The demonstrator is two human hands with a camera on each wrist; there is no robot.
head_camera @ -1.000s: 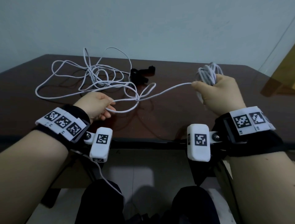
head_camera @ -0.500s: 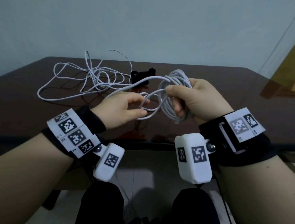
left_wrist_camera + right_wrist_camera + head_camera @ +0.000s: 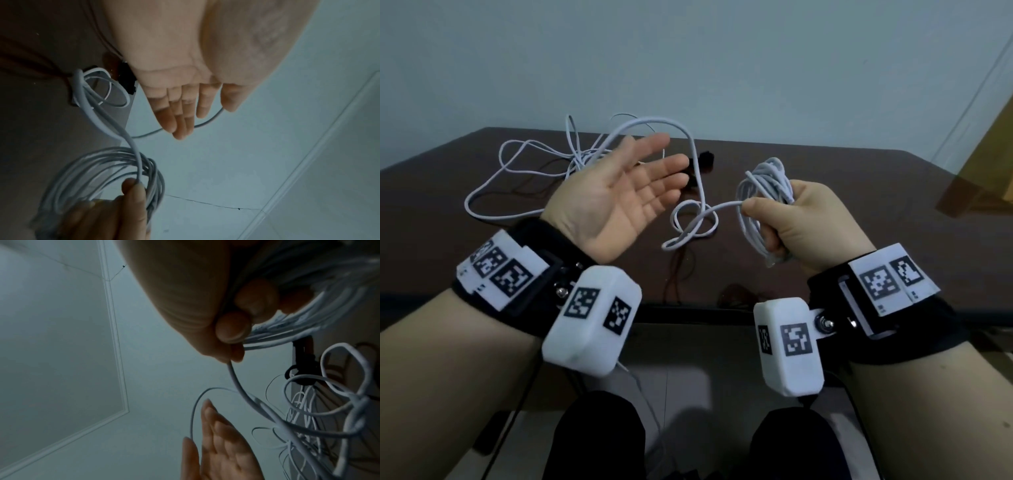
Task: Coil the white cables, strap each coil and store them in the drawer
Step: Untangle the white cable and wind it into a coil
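Observation:
My right hand (image 3: 763, 221) grips a coil of white cable (image 3: 765, 185) above the dark table (image 3: 876, 205), thumb pressed on the strand that leaves it. That loose strand (image 3: 695, 222) hangs in a twisted loop between my hands, then arcs up behind my left hand (image 3: 667, 161). My left hand is palm up with straight fingers and holds nothing. In the left wrist view the coil (image 3: 107, 175) sits below the left fingers (image 3: 180, 116). The right wrist view shows the thumb (image 3: 232, 327) clamping the coil (image 3: 308, 321). No drawer is in view.
More white cable (image 3: 527, 161) lies tangled at the table's back left. Black straps (image 3: 705, 159) lie at the back centre, partly hidden by the hanging strand. The table's front edge (image 3: 688, 313) runs just before my wrists, my knees below it.
My left hand has let go of the strand it pinched beside the coil, opened palm up and moved left. The right hand still holds the coil, now slightly lower and further right.

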